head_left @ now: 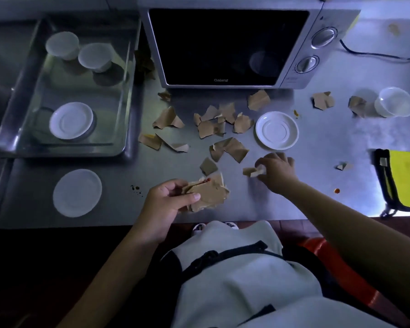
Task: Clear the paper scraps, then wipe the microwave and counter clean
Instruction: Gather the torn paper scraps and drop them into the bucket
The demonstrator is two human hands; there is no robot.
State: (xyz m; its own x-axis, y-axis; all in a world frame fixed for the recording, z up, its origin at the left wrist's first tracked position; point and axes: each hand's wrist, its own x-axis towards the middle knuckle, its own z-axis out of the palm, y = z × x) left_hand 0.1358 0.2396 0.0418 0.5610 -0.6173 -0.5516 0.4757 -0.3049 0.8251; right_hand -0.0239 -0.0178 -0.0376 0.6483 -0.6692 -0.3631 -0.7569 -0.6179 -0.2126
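Several torn brown paper scraps (213, 124) lie scattered on the steel counter (317, 143) in front of the silver microwave (227, 46). My left hand (168, 202) grips a stack of gathered scraps (208, 192) near the counter's front edge. To its right, my right hand (276, 171) pinches a small scrap (252, 172) lying on the counter. More scraps (323, 100) sit at the right, near a clear plastic container (394, 102). A yellow cloth (406, 178) with a black edge lies at the far right.
A white saucer (277, 130) sits just beyond my right hand. A metal tray (21, 114) at the left holds two cups and a saucer. A plastic lid (77, 192) lies front left. Sauce spots (136, 188) mark the counter. A power cord (376, 54) trails at back right.
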